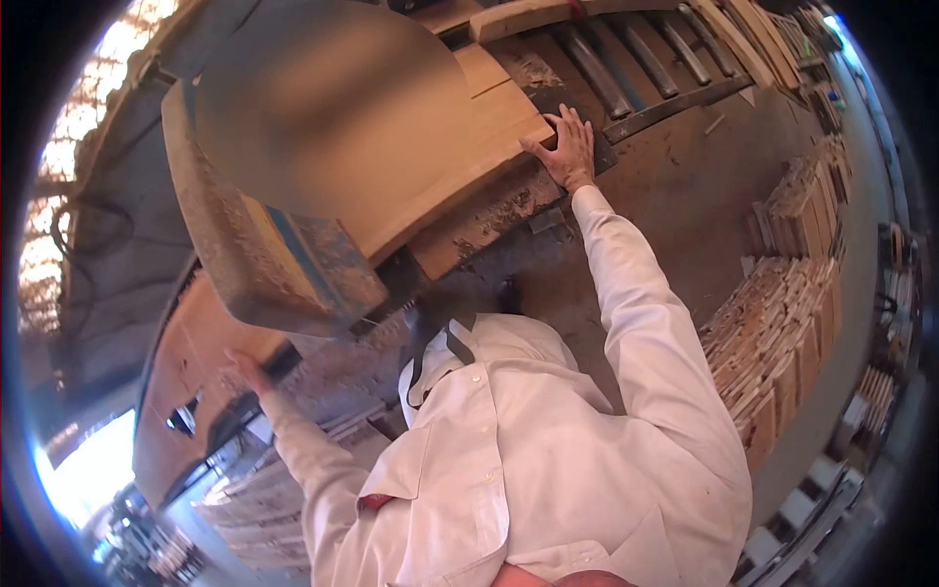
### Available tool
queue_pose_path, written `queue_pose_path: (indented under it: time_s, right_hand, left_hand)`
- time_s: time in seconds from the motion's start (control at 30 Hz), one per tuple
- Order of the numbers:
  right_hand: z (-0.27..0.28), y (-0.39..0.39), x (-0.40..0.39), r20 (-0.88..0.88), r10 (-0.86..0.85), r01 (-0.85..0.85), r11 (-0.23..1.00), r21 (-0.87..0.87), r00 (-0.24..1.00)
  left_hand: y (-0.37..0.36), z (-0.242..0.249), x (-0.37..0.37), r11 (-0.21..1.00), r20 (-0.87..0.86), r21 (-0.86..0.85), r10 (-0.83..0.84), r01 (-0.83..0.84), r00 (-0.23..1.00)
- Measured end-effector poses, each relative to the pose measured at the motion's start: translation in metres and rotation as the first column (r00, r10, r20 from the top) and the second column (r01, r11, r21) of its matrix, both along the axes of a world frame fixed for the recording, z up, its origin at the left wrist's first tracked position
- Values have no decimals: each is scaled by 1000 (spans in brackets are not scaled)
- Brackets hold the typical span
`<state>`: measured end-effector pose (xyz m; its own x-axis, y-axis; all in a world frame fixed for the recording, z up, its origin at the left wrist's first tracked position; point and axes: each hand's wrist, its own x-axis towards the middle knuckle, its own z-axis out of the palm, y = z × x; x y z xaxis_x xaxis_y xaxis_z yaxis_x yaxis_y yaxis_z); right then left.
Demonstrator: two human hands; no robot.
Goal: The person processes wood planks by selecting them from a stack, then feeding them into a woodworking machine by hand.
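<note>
A wide, light wooden board [421,166] lies on a worn machine table, its upper part smeared by a large blurred patch. My right hand [567,152] rests at the board's right end corner, thumb against the edge and fingers spread; it touches the board without wrapping round it. To the left, my left hand [250,373] lies with fingers stretched out at a reddish-brown flat surface [210,328], below the machine's housing. Between my hands stands that bulky, rounded housing [254,259], with yellow and blue stripes and dust on it.
A roller conveyor [641,59] with metal rollers extends beyond my right hand. Stacks of wooden slats [782,338] stand on the floor at the right. Wood chips cover the ledge [489,220] below the board. More planks [259,509] lie at the lower left.
</note>
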<state>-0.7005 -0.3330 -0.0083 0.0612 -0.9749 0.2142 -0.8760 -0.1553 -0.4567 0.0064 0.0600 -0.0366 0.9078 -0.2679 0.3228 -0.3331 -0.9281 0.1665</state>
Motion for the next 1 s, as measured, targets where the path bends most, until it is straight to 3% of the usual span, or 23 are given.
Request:
queue_pose_path:
  time_s: [0.07, 0.17, 0.2, 0.23, 0.3, 0.33, 0.37, 0.4, 0.43, 0.47, 0.53, 0.73, 1.0]
  right_hand:
    - [-2, -2, 1, -4, 3, -3, 999, -33, 1000]
    - [-3, -9, -4, -70, 81, -88, 991, -100, 994]
    - [-20, -11, -5, -34, 80, -86, 963, -256, 996]
    - [-15, -11, -5, 11, 119, -112, 959, -260, 993]
    - [-4, -13, 4, 274, 272, -205, 947, -249, 923]
    - [3, -14, 8, 164, 280, -225, 930, -292, 946]
    - [-15, -23, 7, 249, 309, -237, 930, -281, 918]
    - [-17, -27, 5, 46, 283, -256, 917, -305, 958]
    - [-25, -29, 2, 9, 239, -228, 934, -274, 971]
    - [-25, -26, 0, -50, 212, -218, 944, -249, 976]
    - [-29, -19, -8, -59, 122, -130, 976, -174, 991]
    - [-40, -25, -9, -112, 20, -33, 992, -122, 994]
    - [-31, -22, 1, -104, 39, -49, 994, -95, 994]
  left_hand:
    - [-6, -2, 8, 994, -70, -84, 60, -66, 996]
    - [3, -46, 48, 973, 127, 221, 46, -73, 991]
    - [1, -54, 37, 965, 140, 257, 19, -55, 990]
    - [2, -63, 31, 965, 135, 259, 8, -43, 991]
    - [5, -69, 15, 985, 128, 163, 37, -58, 991]
    - [1, -70, 15, 994, 135, 83, 63, -75, 989]
    - [-6, -71, 15, 996, 150, -14, 87, -86, 985]
    - [-4, -81, 23, 989, 171, -116, 107, -88, 979]
    - [5, -89, 28, 984, 237, -175, 59, -17, 970]
    - [-29, 3, -34, 921, 101, -310, 279, -236, 955]
    - [-29, 31, -51, 929, -11, -294, 231, -224, 973]
    - [-30, 29, -54, 920, -2, -333, 218, -206, 976]
    - [-32, 32, -50, 920, 32, -334, 228, -204, 973]
